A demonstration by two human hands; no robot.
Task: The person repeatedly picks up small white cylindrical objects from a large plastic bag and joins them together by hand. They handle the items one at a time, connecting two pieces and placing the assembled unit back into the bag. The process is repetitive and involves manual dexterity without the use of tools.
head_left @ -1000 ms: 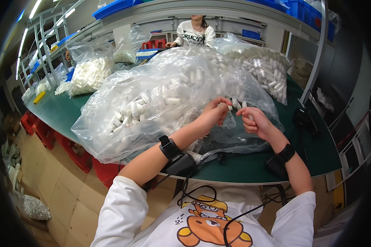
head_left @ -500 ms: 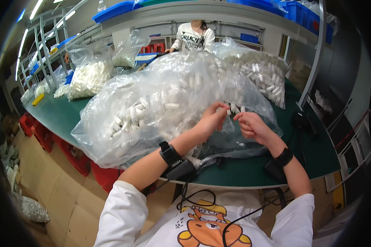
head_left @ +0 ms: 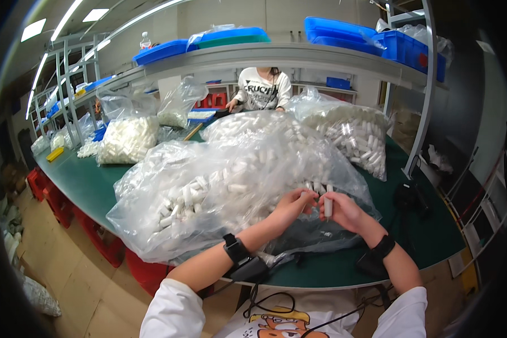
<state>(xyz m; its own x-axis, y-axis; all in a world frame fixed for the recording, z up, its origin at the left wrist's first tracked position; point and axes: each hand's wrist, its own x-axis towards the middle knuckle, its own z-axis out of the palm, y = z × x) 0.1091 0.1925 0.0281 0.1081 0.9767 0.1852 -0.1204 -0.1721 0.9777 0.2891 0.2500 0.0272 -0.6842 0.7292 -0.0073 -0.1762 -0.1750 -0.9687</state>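
A small white cylinder (head_left: 328,208) stands out below the fingers of my right hand (head_left: 343,210), which pinch it. Close beside it, my left hand (head_left: 294,205) has its thumb and fingers pressed together; whatever they hold, if anything, is too small to make out. Both hands are over the near right part of a large clear plastic bag (head_left: 152,239) on the table. Many white cylindrical pieces (head_left: 187,194) fill the bag. Some with dark ends (head_left: 315,186) lie just beyond my fingertips.
The green table (head_left: 79,191) also carries a bag of white pieces (head_left: 128,138) at far left and another bag (head_left: 357,132) at far right. A person (head_left: 263,90) is across the table. Blue bins (head_left: 343,39) stand on the shelf above. Red stools (head_left: 96,231) line the left edge.
The view has tilted up, so everything sits lower in the picture. My right hand has turned, and a white cylinder now shows in its fingers. The left hand remains beside it.
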